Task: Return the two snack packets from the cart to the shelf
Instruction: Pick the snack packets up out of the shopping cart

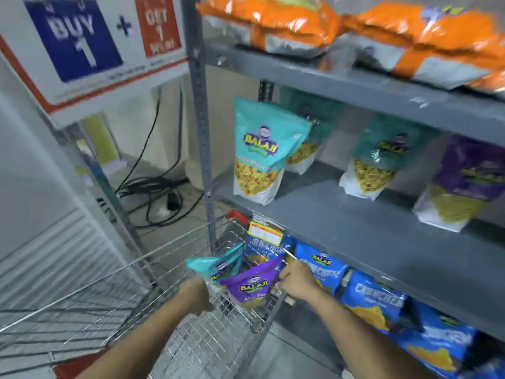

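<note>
Lower centre of the frame: my left hand [195, 295] is inside the wire cart [114, 310], fingers closed on the bottom edge of the teal packet [216, 265]. My right hand [296, 280] reaches over the cart's right rim, fingertips pinched on the side edge of the purple packet [252, 284]. Both packets sit in the cart's far right corner, overlapping and touching.

Risks, as I judge them: glossy film is slippery, so an edge pinch could slip. The soft pouches could snag on the wire mesh or rim on the way up. Lifting one may drag the other.

Further up, right: grey metal shelf [355, 220], flat and matte, carrying matching stand-up pouches; the teal shelf pouch [263, 151] could topple if bumped. Puffy blue bags [374, 299] below, crinkly orange bags [276, 23] at the top.
</note>
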A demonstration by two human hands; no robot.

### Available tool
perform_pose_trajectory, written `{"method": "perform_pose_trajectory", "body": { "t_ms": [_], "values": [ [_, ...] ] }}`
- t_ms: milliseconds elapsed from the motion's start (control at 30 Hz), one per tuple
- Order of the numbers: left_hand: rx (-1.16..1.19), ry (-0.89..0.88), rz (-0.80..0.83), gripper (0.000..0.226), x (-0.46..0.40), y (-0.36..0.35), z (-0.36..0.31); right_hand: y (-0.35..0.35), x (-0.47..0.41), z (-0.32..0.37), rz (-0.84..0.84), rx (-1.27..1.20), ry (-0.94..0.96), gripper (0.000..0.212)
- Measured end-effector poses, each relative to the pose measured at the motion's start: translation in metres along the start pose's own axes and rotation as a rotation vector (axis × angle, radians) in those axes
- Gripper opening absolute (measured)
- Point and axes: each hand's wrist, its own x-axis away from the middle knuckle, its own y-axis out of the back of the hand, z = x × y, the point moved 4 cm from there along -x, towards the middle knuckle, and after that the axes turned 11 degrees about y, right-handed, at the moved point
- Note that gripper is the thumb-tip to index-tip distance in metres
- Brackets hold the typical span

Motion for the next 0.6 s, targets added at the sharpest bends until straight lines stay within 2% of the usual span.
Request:
{"method": "perform_pose_trajectory", "body": {
  "t_ms": [67, 133, 167, 200, 300, 367, 400, 433, 467, 533, 600],
  "values": [
    [0.223, 0.043, 0.167, 0.045, -0.02, -0.033, 0.013, -0.026, -0.03, -0.01, -0.005, -0.034, -0.019, 0.041],
    [0.584, 0.051, 0.345, 0.082, -0.03, -0.058, 0.011, -0.042, -0.053, -0.016, 0.024, -0.048, -0.061, 0.034],
    [0.672, 0.034, 0.361, 0.092, -0.037, -0.066, 0.006, -0.055, -0.071, -0.022, 0.063, -0.057, -0.065, 0.025],
    [0.722, -0.005, 0.354, 0.09, -0.043, -0.071, -0.003, -0.062, -0.085, -0.026, 0.094, -0.05, -0.065, 0.022],
    [0.871, -0.159, 0.231, 0.055, -0.063, -0.081, -0.03, -0.074, -0.107, -0.037, 0.138, -0.147, -0.161, 0.017],
    [0.917, -0.163, 0.164, 0.043, -0.088, -0.096, -0.033, -0.088, -0.122, -0.042, 0.231, -0.15, -0.139, 0.033],
    [0.924, -0.171, 0.135, 0.037, -0.094, -0.103, -0.034, -0.098, -0.128, -0.049, 0.275, -0.145, -0.123, 0.027],
    [0.939, -0.184, 0.102, 0.029, -0.1, -0.106, -0.035, -0.1, -0.13, -0.051, 0.297, -0.138, -0.125, 0.011],
    [0.968, -0.17, 0.077, 0.021, -0.107, -0.113, -0.034, -0.103, -0.136, -0.057, 0.253, -0.169, -0.12, 0.014],
    [1.072, -0.108, 0.056, 0.016, -0.106, -0.115, -0.041, -0.107, -0.145, -0.06, 0.177, -0.265, -0.111, 0.047],
    [1.134, -0.088, -0.018, 0.014, -0.094, -0.102, -0.05, -0.104, -0.141, -0.052, 0.116, -0.22, -0.033, 0.063]
  ]
}}
